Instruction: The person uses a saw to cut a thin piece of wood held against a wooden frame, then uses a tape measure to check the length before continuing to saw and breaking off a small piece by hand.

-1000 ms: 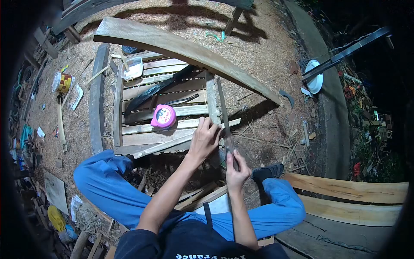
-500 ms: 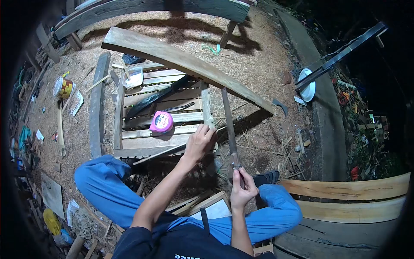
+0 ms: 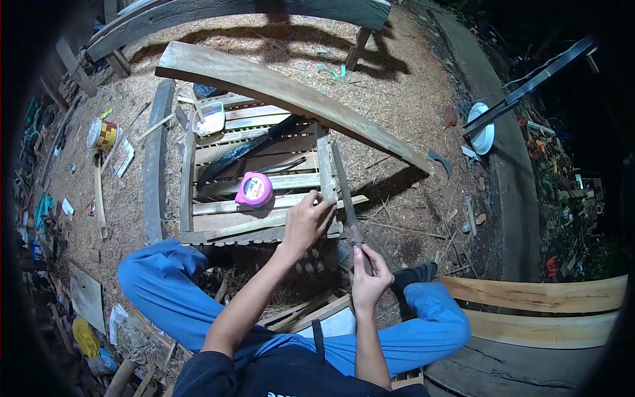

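The left hand (image 3: 308, 221) pinches a thin wood strip (image 3: 251, 226) at the near right corner of the slatted bench (image 3: 325, 160). The right hand (image 3: 368, 272) is closed around the near end of a long knife (image 3: 340, 175), whose blade points far, beside the bench. A pink tape measure (image 3: 254, 190) sits left of the blade.

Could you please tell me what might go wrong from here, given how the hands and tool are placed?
The left hand is on a thin wooden strip, close to the long-bladed tool in the right hand, so a slip might cause a cut. The pink tape measure lies near the left hand on the slatted wooden frame and could get knocked.
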{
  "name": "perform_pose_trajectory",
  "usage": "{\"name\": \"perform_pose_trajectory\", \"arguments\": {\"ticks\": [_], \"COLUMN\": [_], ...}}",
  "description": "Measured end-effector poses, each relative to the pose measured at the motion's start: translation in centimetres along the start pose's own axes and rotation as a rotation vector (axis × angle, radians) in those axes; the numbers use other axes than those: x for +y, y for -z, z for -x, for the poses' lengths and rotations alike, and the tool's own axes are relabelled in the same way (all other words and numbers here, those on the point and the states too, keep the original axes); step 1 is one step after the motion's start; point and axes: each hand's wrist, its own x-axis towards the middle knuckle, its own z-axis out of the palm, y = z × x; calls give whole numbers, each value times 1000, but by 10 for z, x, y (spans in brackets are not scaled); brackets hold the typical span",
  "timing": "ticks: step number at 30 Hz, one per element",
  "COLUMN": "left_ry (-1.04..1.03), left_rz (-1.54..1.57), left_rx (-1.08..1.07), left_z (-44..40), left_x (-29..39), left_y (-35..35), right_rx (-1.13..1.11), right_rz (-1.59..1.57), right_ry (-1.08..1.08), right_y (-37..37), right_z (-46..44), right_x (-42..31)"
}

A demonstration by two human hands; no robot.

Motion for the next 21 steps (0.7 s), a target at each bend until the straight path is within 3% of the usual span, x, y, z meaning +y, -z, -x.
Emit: {"name": "perform_pose_trajectory", "arguments": {"ticks": [10,12,19,21], "left_ry": [34,-114,2,-50], "left_rz": [52,19,54,47], "left_rx": [26,-20,-59,-72], "left_z": [0,-3,-4,-5], "left_x": [-4,-4,3,4], "left_y": [-9,-6,-9,-6], "right_rx": [-50,32,24,22], "right_rz": [207,82,53,24], "right_ry": [155,67,-25,-57], "right_y": [9,8,7,9], "right_z": [1,10,11,12], "right_x": [-17,-6,-12,-20]}}
